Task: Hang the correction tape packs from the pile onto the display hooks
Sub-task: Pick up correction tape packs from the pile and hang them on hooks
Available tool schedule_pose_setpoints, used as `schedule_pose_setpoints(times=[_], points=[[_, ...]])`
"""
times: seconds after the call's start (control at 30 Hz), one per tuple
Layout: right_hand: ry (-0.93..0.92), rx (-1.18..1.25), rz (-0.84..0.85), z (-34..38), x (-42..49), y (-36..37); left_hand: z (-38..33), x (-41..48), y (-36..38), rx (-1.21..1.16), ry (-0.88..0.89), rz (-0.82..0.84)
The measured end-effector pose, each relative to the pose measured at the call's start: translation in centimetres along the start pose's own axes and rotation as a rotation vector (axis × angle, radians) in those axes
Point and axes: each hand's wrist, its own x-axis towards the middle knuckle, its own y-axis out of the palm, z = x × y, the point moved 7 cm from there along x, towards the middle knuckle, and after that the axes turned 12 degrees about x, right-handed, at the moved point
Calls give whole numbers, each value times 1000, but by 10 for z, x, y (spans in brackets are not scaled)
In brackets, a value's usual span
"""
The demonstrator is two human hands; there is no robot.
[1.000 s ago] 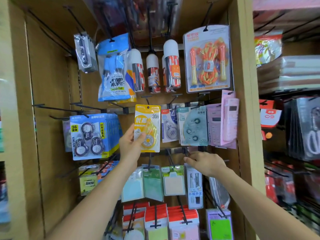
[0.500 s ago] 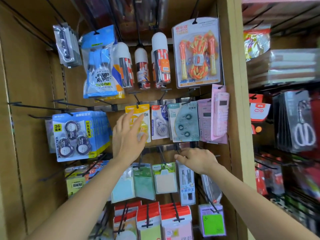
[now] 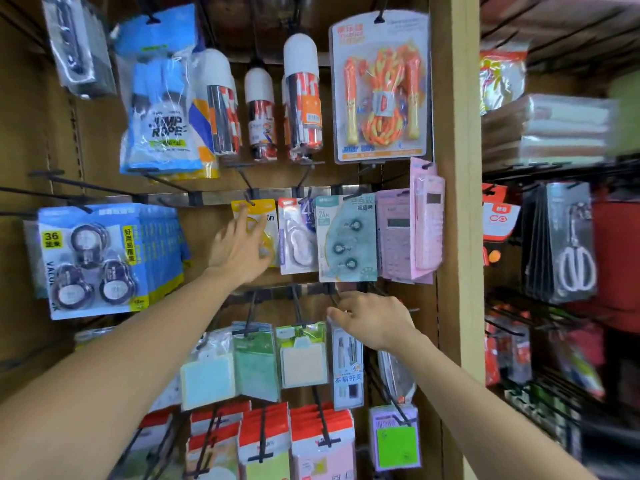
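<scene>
A yellow correction tape pack hangs on a black display hook in the middle row, pushed back near the rail. My left hand lies flat against its front with straight fingers and covers most of it. To its right hang a white correction tape pack and a teal three-roll pack. My right hand is lower, fingers curled at the tip of a hook above a narrow pen pack; what it holds is hidden.
A thick row of blue tape packs hangs at the left. Pink calculators hang at the right against the wooden upright. Jump ropes hang above, sticky notes below. Bare hooks jut out at the left.
My left hand slid the yellow pack back along its hook, let go of its edge and now presses flat on it. The right hand stayed at the lower hook. The view closed in.
</scene>
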Motion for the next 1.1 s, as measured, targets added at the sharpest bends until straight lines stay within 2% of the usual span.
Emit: schedule_pose_setpoints(times=[0.13, 0.2, 0.3, 0.43, 0.57, 0.67, 0.83, 0.9, 1.0, 1.1], points=[[23, 12, 32, 0, 1, 0, -3, 15, 12, -151, 28, 215], [29, 16, 49, 0, 2, 0, -4, 16, 11, -253, 63, 261], [42, 28, 62, -1, 3, 0, -7, -3, -4, -294, 152, 227], [45, 44, 46, -2, 3, -1, -11, -72, -30, -171, 265, 185], [16, 42, -57, 3, -4, -9, -11, -136, -56, -261, 241, 89], [-54, 53, -136, 9, -15, -19, -14, -185, -66, -305, 229, 88], [-154, 78, -68, 6, -20, -20, -11, -236, -81, -343, 221, 88], [-224, 132, -130, 10, -27, -27, -8, -251, -86, -362, 195, 94], [-359, 240, -350, 24, -57, -41, -8, -279, -88, -407, 146, 107], [-348, 487, -423, 38, -104, -30, -13, -319, -74, -441, 114, 157]])
